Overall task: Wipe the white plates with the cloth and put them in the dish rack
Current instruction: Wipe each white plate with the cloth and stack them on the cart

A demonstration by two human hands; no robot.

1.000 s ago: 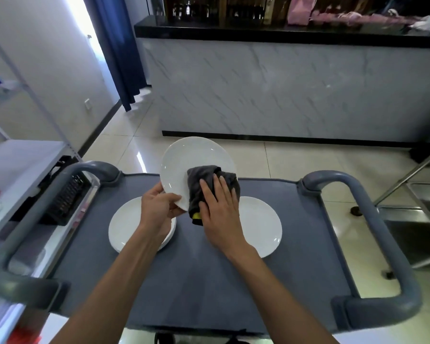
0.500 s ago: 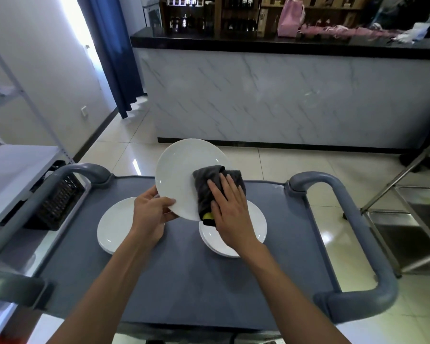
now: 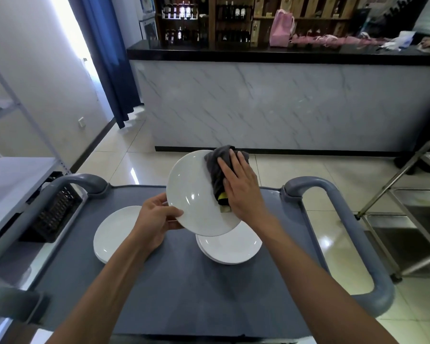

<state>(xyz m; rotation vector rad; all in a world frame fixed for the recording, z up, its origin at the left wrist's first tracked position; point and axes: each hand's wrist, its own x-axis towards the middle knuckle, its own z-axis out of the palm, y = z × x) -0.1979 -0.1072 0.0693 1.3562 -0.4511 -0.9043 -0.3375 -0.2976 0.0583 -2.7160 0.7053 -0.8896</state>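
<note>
Above the grey cart top (image 3: 184, 289), my left hand (image 3: 154, 219) pinches the lower-left rim of a tilted white plate (image 3: 194, 194), thumb on its face, fingers curled behind. My right hand (image 3: 241, 189) lies with straight fingers on a dark grey cloth (image 3: 217, 165) — pressing it against the plate's upper right; a yellow tag shows at the cloth's lower edge, its writing too small to read. Below, a stack of white plates (image 3: 231, 249) sits on the cart, another plate pile (image 3: 117, 232) to its left. Beyond stand a marble-fronted counter (image 3: 283, 103), wine shelves — labels unreadable — and blue curtain (image 3: 109, 58).
</note>
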